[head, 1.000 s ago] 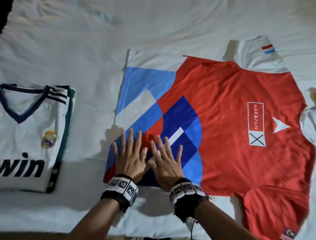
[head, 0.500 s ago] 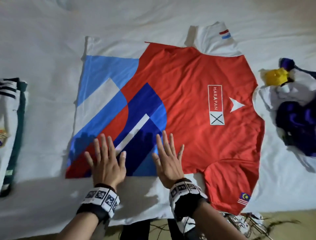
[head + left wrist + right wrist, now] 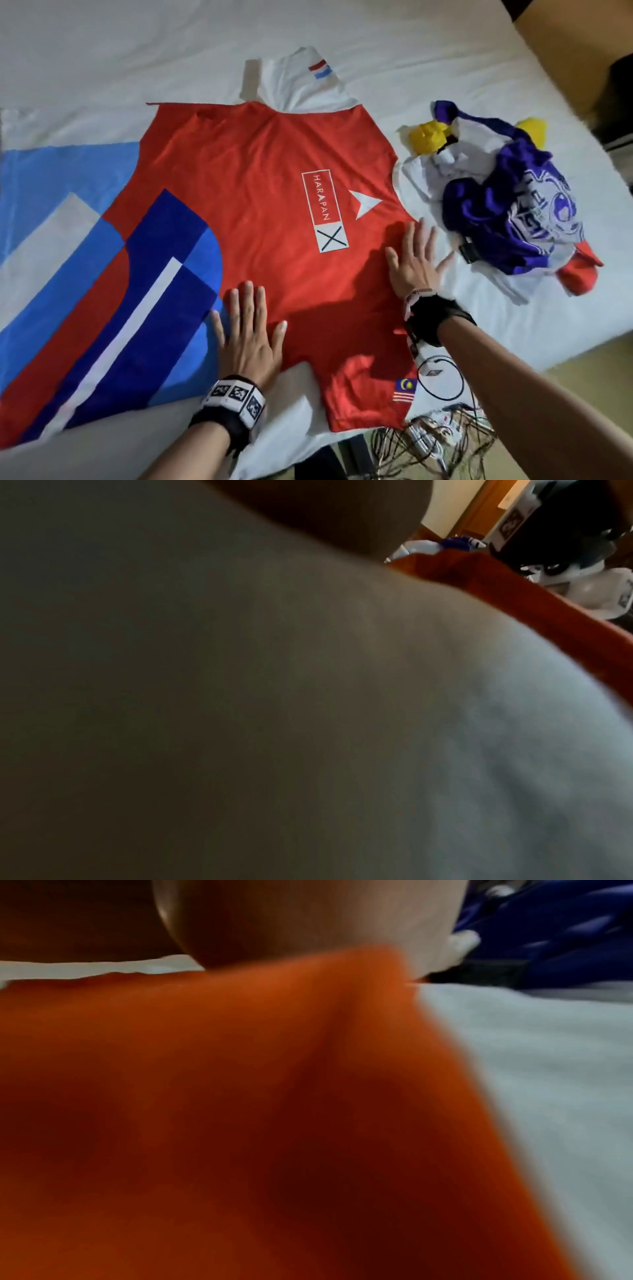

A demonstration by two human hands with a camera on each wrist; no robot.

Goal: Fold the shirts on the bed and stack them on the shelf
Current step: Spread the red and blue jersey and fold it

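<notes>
A red shirt (image 3: 260,192) with blue and white panels lies spread flat across the white bed (image 3: 102,61), its collar toward the right. My left hand (image 3: 248,329) presses flat on it near the bed's front edge, fingers straight. Farther right, my right hand (image 3: 416,257) lies flat on the shirt's shoulder by the collar, fingers spread. In the right wrist view the red cloth (image 3: 240,1096) fills the picture, blurred. The left wrist view shows mostly dim white sheet (image 3: 445,750) and a strip of the red shirt (image 3: 496,588).
A crumpled heap of purple, white and yellow clothes (image 3: 507,202) lies on the bed just right of my right hand. Tangled cables (image 3: 435,442) hang at the bed's front edge. Brown floor (image 3: 589,394) shows at the lower right.
Both hands have slid rightward along the shirt, from its blue hem part onto the red chest and shoulder. The folded white jersey at the left has left the view.
</notes>
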